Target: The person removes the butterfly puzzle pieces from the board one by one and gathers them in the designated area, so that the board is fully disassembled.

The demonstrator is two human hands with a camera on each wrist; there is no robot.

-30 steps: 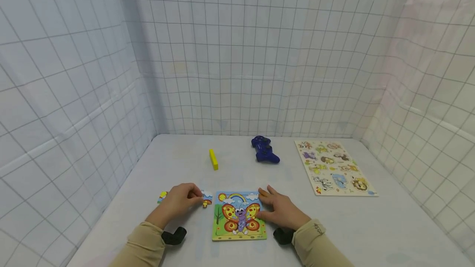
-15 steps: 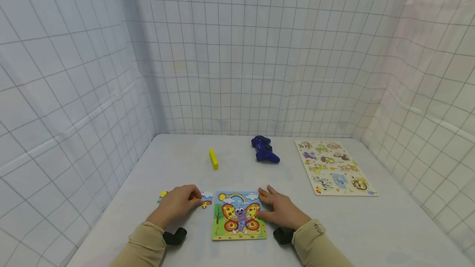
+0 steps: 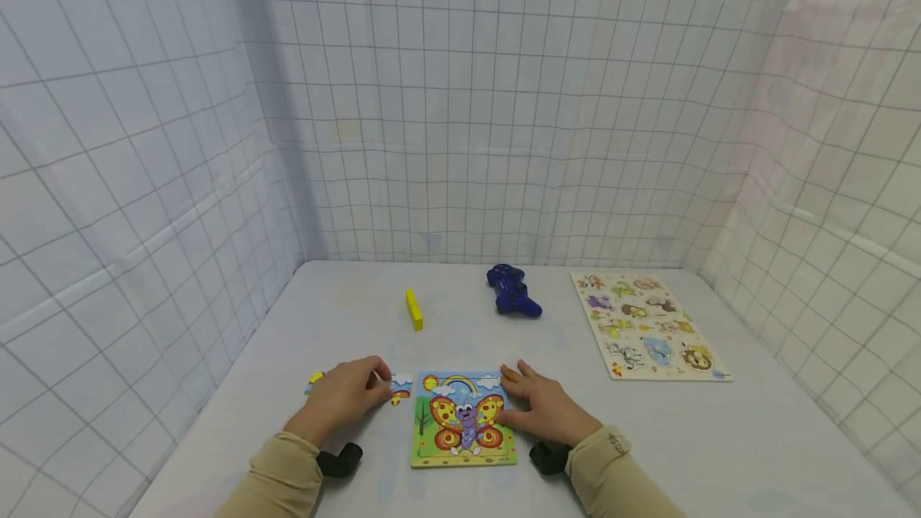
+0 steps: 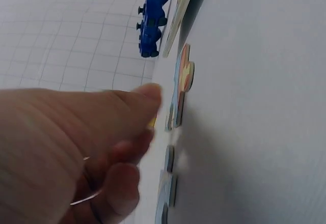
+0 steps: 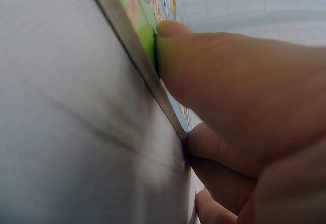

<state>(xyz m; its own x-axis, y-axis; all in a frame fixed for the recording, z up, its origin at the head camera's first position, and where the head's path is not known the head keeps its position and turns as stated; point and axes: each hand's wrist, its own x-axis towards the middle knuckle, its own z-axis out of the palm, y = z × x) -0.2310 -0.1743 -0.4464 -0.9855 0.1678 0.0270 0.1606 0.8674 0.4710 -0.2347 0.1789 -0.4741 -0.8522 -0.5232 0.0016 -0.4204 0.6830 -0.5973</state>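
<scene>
The left hand (image 3: 348, 392) is hanging low over the table (image 3: 460, 346), its thumb and index fingertips coming near each other at the left edge of a loose cloud-and-mushroom piece (image 3: 402, 385) but not visibly closing on anything; whether a fingertip is touching that edge, I cannot tell. Compared with a second ago, the fingertips are sitting slightly farther left and the piece is lying at a slightly different angle, its mushroom part shifting a little leftward. The piece is lying flat on the table, just left of the butterfly board (image 3: 464, 422), so this is probably amounting to a small nudge rather than a lift, with nothing yet going onto the board. The right hand (image 3: 544, 402) is resting at the board's right edge, thumb lying on the rim, the other fingers reaching along the side and far corner without wrapping round it; neither hand nor board is noticeably moving over these frames, so the right hand is seemingly steadying the board. Another loose piece (image 3: 314, 380) is showing partly behind the left hand, mostly staying hidden in the head view. Farther out, a yellow block (image 3: 414, 310), a blue game controller (image 3: 514, 291) and an animal board (image 3: 651, 328) at the right are all lying untouched.
</scene>
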